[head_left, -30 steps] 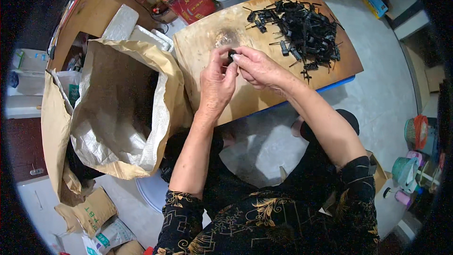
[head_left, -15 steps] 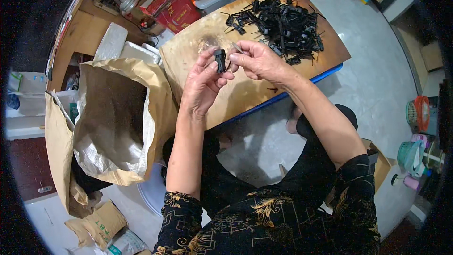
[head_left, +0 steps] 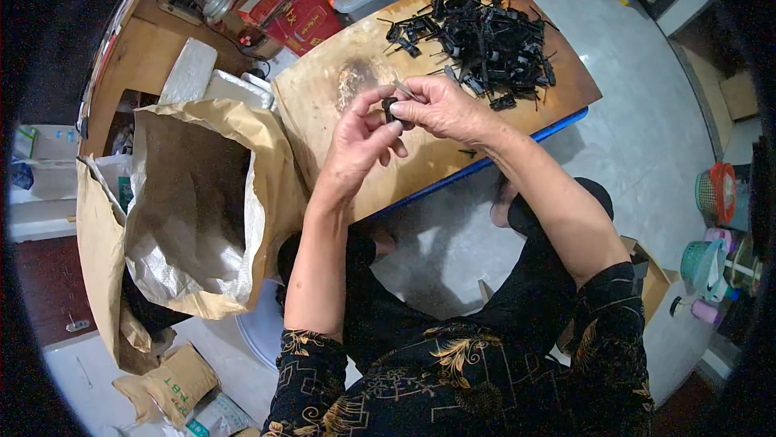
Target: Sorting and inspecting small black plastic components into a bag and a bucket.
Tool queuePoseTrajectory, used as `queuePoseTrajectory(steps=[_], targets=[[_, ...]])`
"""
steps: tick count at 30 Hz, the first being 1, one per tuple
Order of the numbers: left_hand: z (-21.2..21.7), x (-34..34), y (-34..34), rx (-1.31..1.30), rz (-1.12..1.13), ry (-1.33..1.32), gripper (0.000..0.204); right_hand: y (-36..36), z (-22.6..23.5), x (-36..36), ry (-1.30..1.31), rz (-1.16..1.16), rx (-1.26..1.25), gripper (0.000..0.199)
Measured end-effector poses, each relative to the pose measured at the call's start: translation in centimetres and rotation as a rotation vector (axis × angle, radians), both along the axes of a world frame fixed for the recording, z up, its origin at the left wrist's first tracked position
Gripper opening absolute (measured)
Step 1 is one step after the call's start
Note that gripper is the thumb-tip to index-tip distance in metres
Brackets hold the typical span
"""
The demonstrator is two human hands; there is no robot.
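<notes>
A small black plastic part is pinched in the fingers of my left hand, above the near side of a wooden tabletop. My right hand is closed on a thin grey blade-like tool, whose tip points up and left past the fingers. The right thumb and fingertips press against the black part and hide much of it. Beyond my right hand lies a heap of black plastic parts with thin stems sticking out. A small dark scrap lies near the table's front edge.
Left of the table stands a large brown paper sack, its mouth open and lined in white. White foam blocks and a red box are behind it. Packed bags lie on the floor at lower left; baskets stand far right.
My left hand has shifted slightly right and turned, bringing the black part against my right fingertips. More of that part is hidden now. The right hand has barely moved.
</notes>
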State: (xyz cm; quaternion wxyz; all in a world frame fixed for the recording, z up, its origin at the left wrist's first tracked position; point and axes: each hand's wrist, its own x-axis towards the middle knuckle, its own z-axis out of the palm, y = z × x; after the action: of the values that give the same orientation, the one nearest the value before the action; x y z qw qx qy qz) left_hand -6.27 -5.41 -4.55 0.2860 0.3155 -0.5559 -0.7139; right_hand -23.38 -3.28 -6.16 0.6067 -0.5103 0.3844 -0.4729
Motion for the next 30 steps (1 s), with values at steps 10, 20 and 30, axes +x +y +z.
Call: queuePoseTrajectory(steps=[10, 20, 30], targets=[[0.2, 1.4, 0.2, -0.037, 0.085, -0.034, 0.041, -0.6, -0.2, 2.4, 0.095, 0.066, -0.025, 0.026], [-0.2, 3.8, 0.1, -0.076, 0.137, -0.101, 0.022, -0.9, -0.8, 4.8, 0.278, 0.118, -0.099, 0.025], [-1.4, 4.2, 0.4, -0.385, 0.308, -0.259, 0.021, -1.2, -1.5, 7.0, 0.404, 0.015, -0.174, 0.019]])
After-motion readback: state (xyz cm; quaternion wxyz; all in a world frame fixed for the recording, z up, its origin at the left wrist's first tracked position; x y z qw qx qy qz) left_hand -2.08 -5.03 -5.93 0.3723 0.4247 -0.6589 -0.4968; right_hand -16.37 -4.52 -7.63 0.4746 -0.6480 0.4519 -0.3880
